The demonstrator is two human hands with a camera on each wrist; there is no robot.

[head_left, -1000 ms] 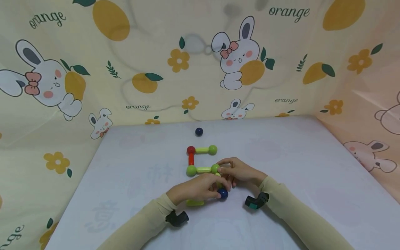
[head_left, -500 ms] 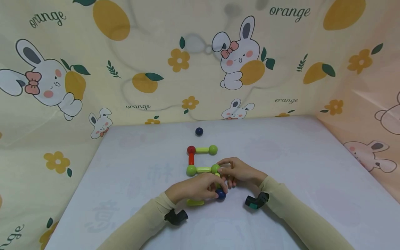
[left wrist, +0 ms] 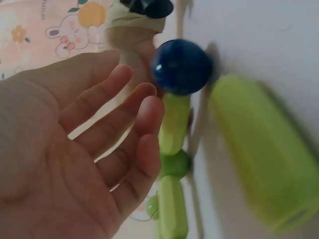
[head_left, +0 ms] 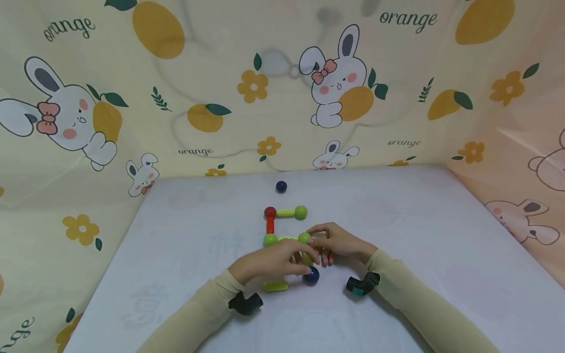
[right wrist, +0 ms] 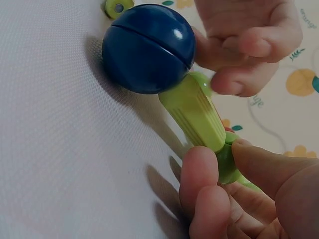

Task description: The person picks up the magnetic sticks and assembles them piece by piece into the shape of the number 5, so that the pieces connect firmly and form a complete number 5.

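A chain of balls and rods lies on the white table. It runs from a light green ball [head_left: 301, 212] through a red ball [head_left: 270, 212], a red rod [head_left: 270, 225] and green pieces to a blue ball [right wrist: 148, 49] at the near end. A yellow-green rod [right wrist: 194, 113] joins the blue ball to a green ball [right wrist: 228, 162], which my right hand [head_left: 342, 244] pinches between thumb and fingers. My left hand [head_left: 278, 259] hovers beside the blue ball, its fingers loosely bent with nothing between them.
A loose yellow-green rod [head_left: 275, 286] lies on the table below my left hand. Farther back sits a dark blue ball [head_left: 281, 186]. A patterned cloth wall [head_left: 247, 162] with rabbits and oranges stands behind the table [head_left: 397, 206].
The near blue ball has shifted slightly left, to the end of the rod. My left fingers have let go of it and drawn a little up and left. My right hand keeps its place.
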